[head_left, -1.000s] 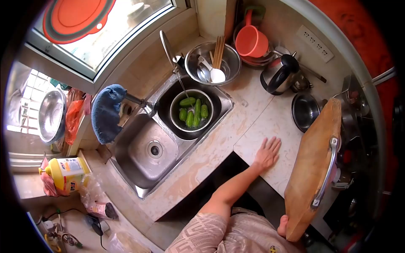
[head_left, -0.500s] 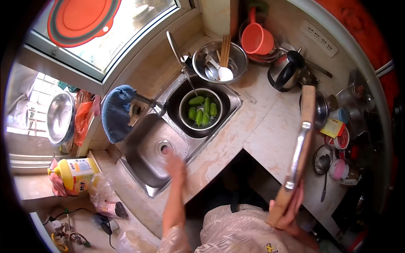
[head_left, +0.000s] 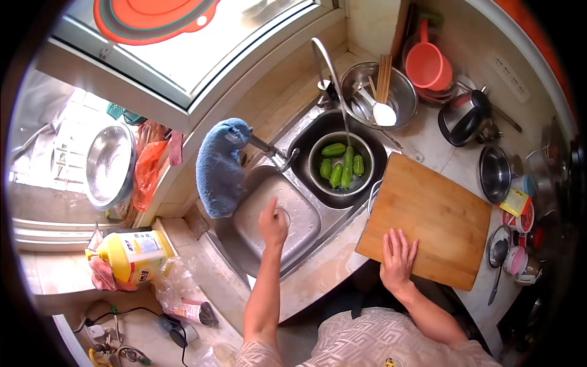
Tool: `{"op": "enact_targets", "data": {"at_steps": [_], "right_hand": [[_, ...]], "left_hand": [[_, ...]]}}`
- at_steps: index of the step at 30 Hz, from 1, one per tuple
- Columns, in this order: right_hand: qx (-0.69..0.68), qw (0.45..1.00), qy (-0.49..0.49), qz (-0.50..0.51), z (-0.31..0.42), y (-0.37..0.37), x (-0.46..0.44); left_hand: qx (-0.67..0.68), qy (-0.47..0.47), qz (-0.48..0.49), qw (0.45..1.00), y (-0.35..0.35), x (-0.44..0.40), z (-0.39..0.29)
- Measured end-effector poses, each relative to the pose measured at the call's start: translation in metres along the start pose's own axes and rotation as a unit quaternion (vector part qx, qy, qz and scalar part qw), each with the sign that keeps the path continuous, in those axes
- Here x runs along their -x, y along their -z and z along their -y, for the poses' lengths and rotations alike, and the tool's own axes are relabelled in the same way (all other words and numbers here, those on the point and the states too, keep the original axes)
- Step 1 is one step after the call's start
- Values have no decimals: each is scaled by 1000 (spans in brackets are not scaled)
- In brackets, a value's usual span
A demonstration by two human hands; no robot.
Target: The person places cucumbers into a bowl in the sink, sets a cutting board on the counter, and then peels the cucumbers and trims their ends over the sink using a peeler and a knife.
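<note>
My right hand (head_left: pixel 398 257) lay open and spread on the cutting board (head_left: pixel 428 223), palm down by its near edge, resting on the wood rather than gripping it. The board lay flat and at a slant just right of the sink (head_left: pixel 304 227), its metal handle (head_left: pixel 373 194) turned towards the sink's rim. My left hand (head_left: pixel 273 226) was over the sink's left basin, fingers curled in; I could not tell if they were tightly clenched, and I could see nothing in them. To the left of the sink, a yellow bottle (head_left: pixel 137 254) lay on its side, with a clear plastic bag (head_left: pixel 173 282) beside it. In the sink's right basin sat a metal bowl (head_left: pixel 313 160) of green cucumbers (head_left: pixel 348 165), with a curved spout (head_left: pixel 330 61) arching above it. A blue cloth (head_left: pixel 221 168) hung at the back left of the sink. Behind the sink's right basin stood a steel bowl (head_left: pixel 403 101) holding chopsticks (head_left: pixel 384 79) and a white spoon (head_left: pixel 384 114). Farther off, right of the sink, were the kettle (head_left: pixel 461 119) and the red dipper (head_left: pixel 428 66).
</note>
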State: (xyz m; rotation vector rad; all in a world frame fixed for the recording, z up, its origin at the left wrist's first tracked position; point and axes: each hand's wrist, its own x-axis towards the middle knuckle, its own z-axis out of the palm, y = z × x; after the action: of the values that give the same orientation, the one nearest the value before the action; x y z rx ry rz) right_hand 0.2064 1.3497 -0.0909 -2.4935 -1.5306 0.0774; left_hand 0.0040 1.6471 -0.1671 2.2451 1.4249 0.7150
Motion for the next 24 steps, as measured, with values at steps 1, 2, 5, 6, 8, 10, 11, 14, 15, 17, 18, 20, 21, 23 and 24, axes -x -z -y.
{"op": "enact_targets", "data": {"at_steps": [1,2,5,6,8,10,11,14,15,17,18,20,21,23,24], "right_hand": [[8,1000,-2,16,2,-8,-2],[7,1000,-10,10,4,-13,-4],[14,1000,-27,3,7,-24,-9],[18,999,-33,6,8,-27,-9],[22,999,-42,6,8,-39,-8],[29,999,-43,12,8,-50,-6],[31,998,-45,16,6,-53,-6],[-19,998,-18,63,-1,-37,-15],[-50,995,-11,82,-2,-24,-13],[-84,991,-88,60,-14,12,0],[-101,986,-120,49,-27,23,9],[-100,954,-276,-62,-75,0,75],[-185,876,-441,-55,-91,1,98],[-412,480,-771,-75,-121,-3,131],[-530,369,-758,-94,-134,-16,147]], "left_hand": [[85,-37,-20,996,-6,-21,-21],[169,-72,-41,982,-12,-42,-37],[241,7,31,970,-25,-85,-63],[261,31,70,962,-28,-94,-68],[280,19,97,955,-36,-98,-64],[348,24,108,931,-36,-88,-49],[380,27,115,918,-34,-82,-40],[560,258,18,787,-14,-72,-8],[638,362,-47,678,3,-70,-5],[652,403,-69,639,13,-55,23],[669,409,-37,620,11,-50,34],[694,424,20,581,9,-38,53],[691,418,45,589,9,-39,53],[681,404,95,603,7,-41,47],[650,428,85,622,10,-49,34]]}}
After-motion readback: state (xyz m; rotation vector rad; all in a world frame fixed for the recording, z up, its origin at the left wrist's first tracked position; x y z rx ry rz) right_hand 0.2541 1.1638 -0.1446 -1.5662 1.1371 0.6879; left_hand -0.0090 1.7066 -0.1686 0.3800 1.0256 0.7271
